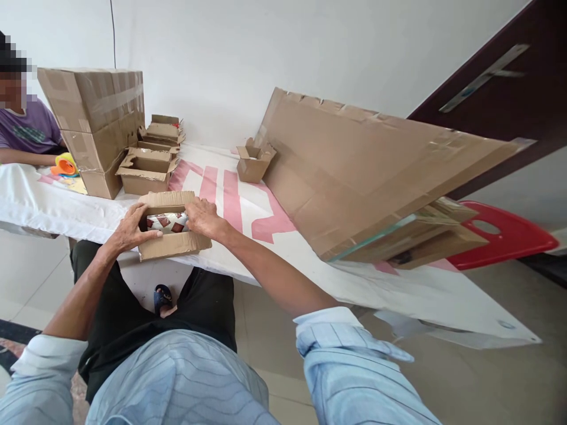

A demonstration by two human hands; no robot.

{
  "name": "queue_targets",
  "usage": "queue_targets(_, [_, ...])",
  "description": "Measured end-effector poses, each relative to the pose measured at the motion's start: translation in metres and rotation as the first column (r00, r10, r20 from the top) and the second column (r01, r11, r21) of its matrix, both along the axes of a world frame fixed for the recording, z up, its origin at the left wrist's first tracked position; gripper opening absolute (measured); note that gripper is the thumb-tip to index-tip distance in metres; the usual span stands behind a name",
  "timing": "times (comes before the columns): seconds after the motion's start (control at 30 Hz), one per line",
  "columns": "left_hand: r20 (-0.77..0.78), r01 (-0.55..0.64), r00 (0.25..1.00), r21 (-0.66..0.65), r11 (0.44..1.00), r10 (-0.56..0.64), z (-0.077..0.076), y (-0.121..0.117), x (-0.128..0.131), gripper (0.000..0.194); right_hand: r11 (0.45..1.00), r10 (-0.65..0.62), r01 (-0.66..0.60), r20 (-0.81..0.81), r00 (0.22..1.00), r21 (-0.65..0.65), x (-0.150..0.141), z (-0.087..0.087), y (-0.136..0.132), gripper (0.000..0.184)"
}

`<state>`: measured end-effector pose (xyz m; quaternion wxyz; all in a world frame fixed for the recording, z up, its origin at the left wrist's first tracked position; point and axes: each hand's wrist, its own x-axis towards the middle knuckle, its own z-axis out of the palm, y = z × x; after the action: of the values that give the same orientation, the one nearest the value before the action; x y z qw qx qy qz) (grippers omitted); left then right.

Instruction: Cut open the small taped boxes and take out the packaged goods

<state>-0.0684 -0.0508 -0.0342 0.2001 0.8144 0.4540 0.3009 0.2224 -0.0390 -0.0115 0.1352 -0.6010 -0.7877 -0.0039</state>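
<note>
An open cardboard box [165,244] lies at the table's front edge, its long flaps folded outward. Inside sits a white item with a brown-red diamond pattern [166,222], under what looks like shiny clear wrap. My left hand [131,229] grips the box's left end, with the thumb along the near side and fingers at the far edge. At the right end, my right hand [202,217] is closed, its curled fingers reaching into the box beside the patterned item. Whatever those fingertips hold is hidden.
Taped cartons [98,118] stand stacked at the left, beside open small boxes [144,177]. Another small open box [252,168] stands against a large leaning cardboard sheet [354,171]. A red stool [500,236] is at the right. A person [31,130] sits at far left near a yellow-orange object [65,166].
</note>
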Motion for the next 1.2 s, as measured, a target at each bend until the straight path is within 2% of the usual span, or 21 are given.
queue_targets(0.13, [0.013,-0.003,1.000,0.011,1.000,0.003,-0.001,-0.002,0.001,0.104,0.995,-0.100,0.099,-0.022,0.995,-0.033,0.016,0.022,-0.013,0.026])
queue_targets(0.23, [0.018,0.000,1.000,0.015,1.000,-0.001,-0.001,-0.004,0.001,0.104,0.986,-0.163,0.164,-0.066,0.984,0.010,0.032,0.027,-0.024,0.031])
queue_targets(0.37, [0.022,-0.004,1.000,0.013,1.000,0.003,-0.001,-0.006,0.001,0.106,0.978,-0.167,0.180,-0.119,0.979,0.110,0.050,0.011,-0.030,0.040])
queue_targets(0.43, [0.019,-0.004,1.000,0.011,1.000,0.004,-0.002,-0.006,0.000,0.108,0.967,-0.130,0.153,-0.122,0.984,0.204,0.055,-0.001,-0.029,0.046])
queue_targets(0.5, [0.018,0.001,1.000,0.012,1.000,-0.001,-0.002,-0.007,-0.001,0.110,0.958,-0.065,0.093,-0.110,0.992,0.272,0.057,-0.012,-0.027,0.042])
queue_targets(0.57, [0.021,0.009,1.000,0.020,1.000,-0.010,-0.003,-0.008,-0.002,0.113,0.965,-0.005,0.037,-0.123,0.992,0.258,0.057,-0.020,-0.024,0.032])
queue_targets(0.63, [0.026,0.019,0.999,0.030,0.999,-0.020,-0.003,-0.009,-0.003,0.116,0.986,0.019,0.017,-0.208,0.978,0.169,0.056,-0.025,-0.022,0.027])
queue_targets(0.7, [0.030,0.026,0.999,0.034,0.999,-0.027,-0.004,-0.010,-0.005,0.122,0.998,0.013,0.014,-0.383,0.924,0.067,0.054,-0.029,-0.021,0.023])
queue_targets(0.77, [0.034,0.030,0.999,0.035,0.999,-0.031,-0.006,-0.011,-0.008,0.130,1.000,-0.012,0.013,-0.582,0.813,-0.002,0.051,-0.034,-0.023,0.021])
queue_targets(0.83, [0.041,0.037,0.998,0.043,0.998,-0.039,-0.008,-0.012,-0.011,0.134,0.999,-0.036,0.014,-0.701,0.712,-0.038,0.049,-0.038,-0.025,0.028])
queue_targets(0.93, [0.064,0.045,0.997,0.068,0.997,-0.049,-0.013,-0.015,-0.016,0.136,0.998,-0.057,0.017,-0.751,0.658,-0.061,0.046,-0.044,-0.030,0.037])
queue_targets(1.03, [0.092,0.051,0.994,0.093,0.994,-0.060,-0.018,-0.016,-0.022,0.137,0.997,-0.073,0.022,-0.783,0.618,-0.075,0.043,-0.045,-0.034,0.038])
queue_targets(1.2, [0.117,0.043,0.992,0.067,0.997,-0.050,-0.021,-0.001,-0.031,0.134,0.995,-0.093,0.032,-0.813,0.575,-0.091,0.034,-0.045,-0.036,0.035])
